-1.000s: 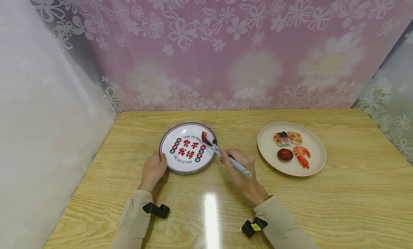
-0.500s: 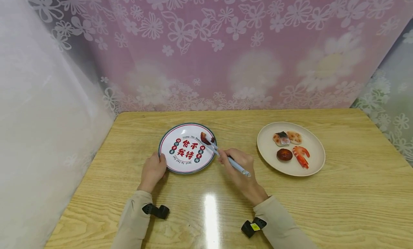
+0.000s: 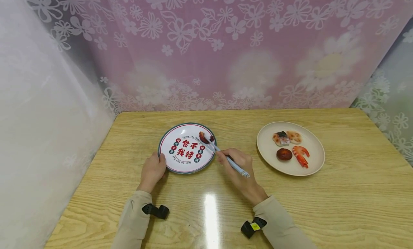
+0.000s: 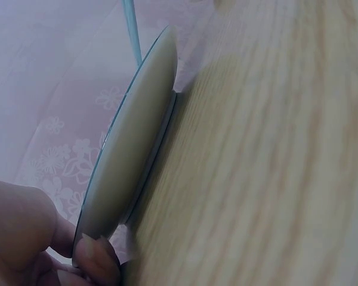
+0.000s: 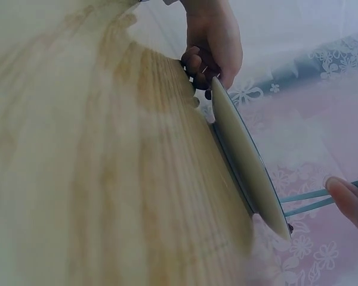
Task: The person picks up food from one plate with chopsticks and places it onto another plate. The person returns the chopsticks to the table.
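Note:
My left hand (image 3: pixel 153 172) grips the near-left rim of a white plate (image 3: pixel 169 161) with a green and red border and red printed characters. In the left wrist view the thumb lies over the rim of the plate (image 4: pixel 128 137) and fingers curl beneath it. A pair of pale blue chopsticks (image 3: pixel 237 166) is held in my right hand (image 3: pixel 240 170), slanting down to the plate's right side. By their tips lies a reddish-brown food piece (image 3: pixel 203 137) with a ridged edge. A darker bit (image 3: pixel 211 138) shows just right of it; whether the two are joined I cannot tell.
A cream plate (image 3: pixel 267 159) on the right bears a shrimp (image 3: pixel 301 156), a brown mushroom cap (image 3: pixel 284 154), a dark-skinned fish piece (image 3: pixel 282 138) and a pale browned slice (image 3: pixel 294 136). Both plates stand on a wooden table (image 3: pixel 180 209), with a pink floral curtain (image 3: pixel 200 62) behind.
The chopsticks and the reddish-brown piece have shifted very slightly left. My left hand keeps its hold on the plate's rim, and the cream plate's food stays in place.

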`<state>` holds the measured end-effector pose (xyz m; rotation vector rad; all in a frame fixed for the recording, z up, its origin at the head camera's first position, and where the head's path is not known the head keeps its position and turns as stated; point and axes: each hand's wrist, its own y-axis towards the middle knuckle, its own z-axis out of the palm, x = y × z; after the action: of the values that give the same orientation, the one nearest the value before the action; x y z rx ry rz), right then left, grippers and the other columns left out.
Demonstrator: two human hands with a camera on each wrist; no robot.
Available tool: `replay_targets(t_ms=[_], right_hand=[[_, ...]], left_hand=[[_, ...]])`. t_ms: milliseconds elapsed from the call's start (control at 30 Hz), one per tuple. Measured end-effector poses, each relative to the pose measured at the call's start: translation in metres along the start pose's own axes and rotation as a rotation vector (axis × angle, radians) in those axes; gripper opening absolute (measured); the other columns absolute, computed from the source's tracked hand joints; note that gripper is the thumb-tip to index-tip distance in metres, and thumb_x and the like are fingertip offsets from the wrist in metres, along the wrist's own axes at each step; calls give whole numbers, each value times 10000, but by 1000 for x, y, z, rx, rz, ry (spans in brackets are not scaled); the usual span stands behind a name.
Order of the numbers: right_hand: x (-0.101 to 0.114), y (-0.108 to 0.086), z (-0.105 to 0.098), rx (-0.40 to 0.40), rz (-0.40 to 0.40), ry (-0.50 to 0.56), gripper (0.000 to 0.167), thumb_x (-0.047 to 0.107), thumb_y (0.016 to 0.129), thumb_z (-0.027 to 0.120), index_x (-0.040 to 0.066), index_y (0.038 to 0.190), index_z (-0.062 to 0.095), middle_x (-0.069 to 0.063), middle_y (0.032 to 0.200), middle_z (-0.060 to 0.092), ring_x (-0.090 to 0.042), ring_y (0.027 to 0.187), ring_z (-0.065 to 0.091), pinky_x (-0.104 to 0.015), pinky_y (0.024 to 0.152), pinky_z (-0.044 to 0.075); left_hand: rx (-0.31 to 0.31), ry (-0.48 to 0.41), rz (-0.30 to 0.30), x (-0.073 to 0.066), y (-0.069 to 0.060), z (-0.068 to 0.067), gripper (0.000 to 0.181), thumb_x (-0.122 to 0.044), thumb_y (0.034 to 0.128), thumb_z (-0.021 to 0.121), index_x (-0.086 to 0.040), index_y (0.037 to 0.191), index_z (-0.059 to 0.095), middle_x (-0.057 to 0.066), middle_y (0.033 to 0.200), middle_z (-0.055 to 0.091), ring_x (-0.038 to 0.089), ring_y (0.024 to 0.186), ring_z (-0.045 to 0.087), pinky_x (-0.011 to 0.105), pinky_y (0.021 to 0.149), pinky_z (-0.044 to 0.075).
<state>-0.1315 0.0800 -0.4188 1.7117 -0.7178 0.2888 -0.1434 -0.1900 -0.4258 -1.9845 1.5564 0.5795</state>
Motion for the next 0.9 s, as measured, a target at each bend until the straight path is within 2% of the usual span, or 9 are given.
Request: replay_targets(t_ms=[300, 567, 900], right_hand=[[0, -1, 1, 0, -21, 21, 88, -84, 811, 693, 1, 818, 671, -45, 738, 684, -108, 628, 641, -172, 578, 493], [1, -1, 1, 16, 2, 38, 61, -48, 835, 693, 8, 839, 670, -74, 744, 676, -134, 621, 640, -164, 577, 489], [4, 0, 1, -17, -8, 24, 76, -83, 802, 704, -14, 816, 674, -62, 741, 683, -113, 613, 630, -168, 570, 489]], left_hand=[[4, 6, 5, 0, 0, 0, 370, -224, 1034, 325, 81, 1130, 510, 85, 559, 558, 168, 426, 531, 301, 459, 391], [2, 3, 3, -1, 0, 0, 361, -229, 1032, 328, 67, 1111, 519, 85, 568, 558, 170, 430, 531, 295, 455, 394], [12, 2, -3, -1, -1, -1, 365, -223, 1034, 329, 79, 1125, 514, 92, 586, 566, 163, 429, 540, 296, 459, 401]])
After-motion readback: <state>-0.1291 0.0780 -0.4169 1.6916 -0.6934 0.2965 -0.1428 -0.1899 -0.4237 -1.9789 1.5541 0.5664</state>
